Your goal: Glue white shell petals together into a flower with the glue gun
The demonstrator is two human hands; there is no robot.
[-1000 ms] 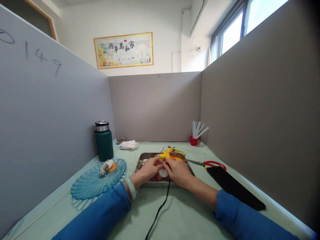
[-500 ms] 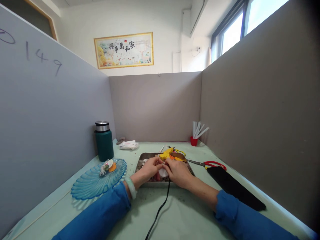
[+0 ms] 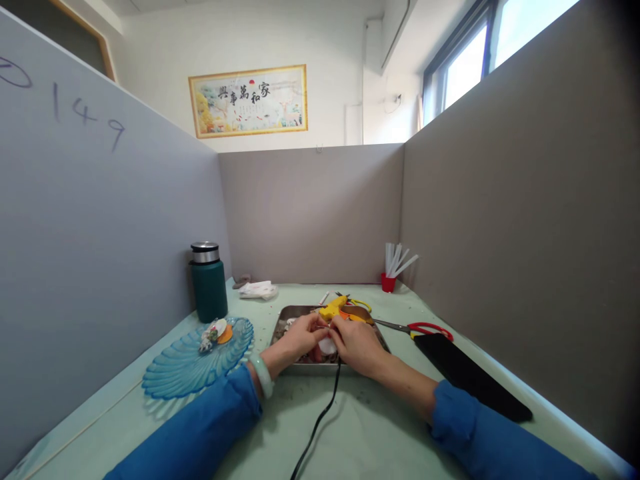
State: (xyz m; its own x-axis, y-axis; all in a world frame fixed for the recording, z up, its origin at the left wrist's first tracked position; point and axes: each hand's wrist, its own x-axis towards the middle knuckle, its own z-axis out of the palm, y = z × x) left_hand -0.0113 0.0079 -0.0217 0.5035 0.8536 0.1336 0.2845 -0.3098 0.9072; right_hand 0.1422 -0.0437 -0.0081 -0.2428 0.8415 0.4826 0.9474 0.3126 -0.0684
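Observation:
My left hand (image 3: pixel 299 337) and my right hand (image 3: pixel 356 343) meet over a metal tray (image 3: pixel 283 317) on the green table. Both have their fingers pinched together around a small pale piece (image 3: pixel 327 345) between them; what each holds exactly is too small to name. A yellow glue gun (image 3: pixel 333 308) lies at the tray's far end, just beyond my fingertips. Its black cord (image 3: pixel 316 421) runs toward me between my blue sleeves. A pale bangle sits on my left wrist.
A blue shell-shaped glass dish (image 3: pixel 193 363) with small shells lies at the left, beside a green flask (image 3: pixel 207 283). Red-handled scissors (image 3: pixel 425 328) and a black pouch (image 3: pixel 467 375) lie at the right. A red cup of glue sticks (image 3: pixel 388 280) and white tissue (image 3: pixel 257 289) stand at the back. Partition walls enclose three sides.

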